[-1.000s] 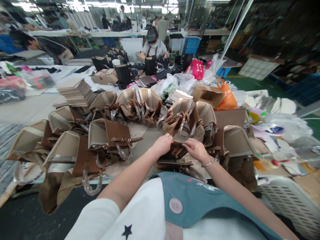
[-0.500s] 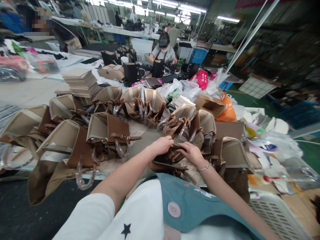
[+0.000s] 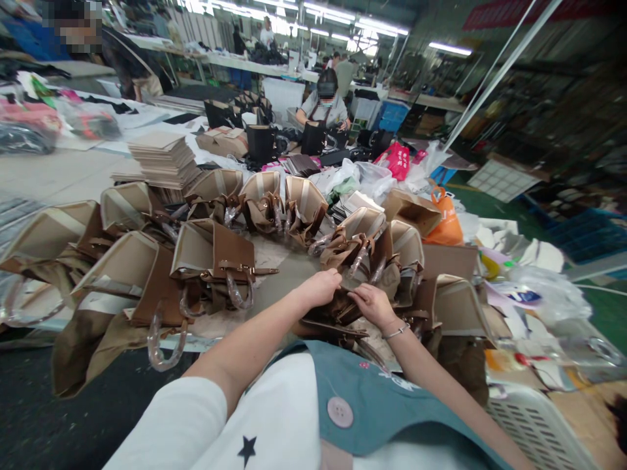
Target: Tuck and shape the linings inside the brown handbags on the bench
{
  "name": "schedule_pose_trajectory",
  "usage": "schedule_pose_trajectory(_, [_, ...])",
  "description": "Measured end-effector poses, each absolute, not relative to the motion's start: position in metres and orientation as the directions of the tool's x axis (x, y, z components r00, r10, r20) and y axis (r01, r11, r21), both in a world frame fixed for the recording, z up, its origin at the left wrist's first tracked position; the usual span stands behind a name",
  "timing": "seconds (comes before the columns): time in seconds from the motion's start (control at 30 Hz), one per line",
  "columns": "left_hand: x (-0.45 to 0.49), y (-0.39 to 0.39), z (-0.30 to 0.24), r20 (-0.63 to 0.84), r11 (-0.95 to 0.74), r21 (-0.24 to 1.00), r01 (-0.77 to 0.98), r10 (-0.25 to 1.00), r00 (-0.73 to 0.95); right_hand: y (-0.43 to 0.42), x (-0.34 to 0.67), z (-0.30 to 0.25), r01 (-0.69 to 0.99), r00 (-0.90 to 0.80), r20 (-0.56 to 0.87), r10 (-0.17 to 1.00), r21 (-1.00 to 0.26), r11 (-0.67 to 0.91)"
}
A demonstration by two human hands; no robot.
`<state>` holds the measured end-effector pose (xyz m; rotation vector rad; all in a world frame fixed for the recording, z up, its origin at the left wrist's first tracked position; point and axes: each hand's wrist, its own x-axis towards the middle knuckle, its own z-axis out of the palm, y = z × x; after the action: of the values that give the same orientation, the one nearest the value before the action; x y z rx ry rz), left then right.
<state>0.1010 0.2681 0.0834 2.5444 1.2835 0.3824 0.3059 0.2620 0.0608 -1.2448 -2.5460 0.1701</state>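
A brown handbag (image 3: pixel 337 313) lies at the near table edge, right in front of me. My left hand (image 3: pixel 321 287) grips its top edge with curled fingers. My right hand (image 3: pixel 372 304), a thin bracelet on its wrist, pinches the same edge from the right side. Several more brown handbags with plastic-wrapped handles stand in an arc around it; the nearest is one with a strap and buckle (image 3: pixel 223 258) to the left.
A stack of flat card sheets (image 3: pixel 164 156) sits at the back left. An orange bag (image 3: pixel 443 222), plastic bags and paper scraps clutter the right. A white slatted basket (image 3: pixel 539 424) stands at my lower right. A person (image 3: pixel 326 104) works at black bags across the table.
Both hands stay on the handbag, shifting slightly along its top edge. The camera has tilted up and turned a little.
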Motion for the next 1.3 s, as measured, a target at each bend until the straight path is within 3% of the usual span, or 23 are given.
schedule_pose_trajectory(0.3, [0.101,0.273,0.083,0.107,-0.549,0.354,0.757,0.828,0.55,0.266,0.296,0.085,0.768,-0.62,0.103,0.778,-0.121,0.629])
schedule_pose_trajectory(0.47, [0.095,0.272,0.086,0.105,-0.56,0.357,0.747,0.819,0.564,0.269,0.287,0.081,0.782,-0.613,0.127,0.78,-0.04,0.622])
schedule_pose_trajectory(1.3, [0.088,0.266,0.079,0.079,-0.369,0.434,0.822,0.924,0.373,0.254,0.284,0.073,0.791,-0.591,0.187,0.785,-0.061,0.609])
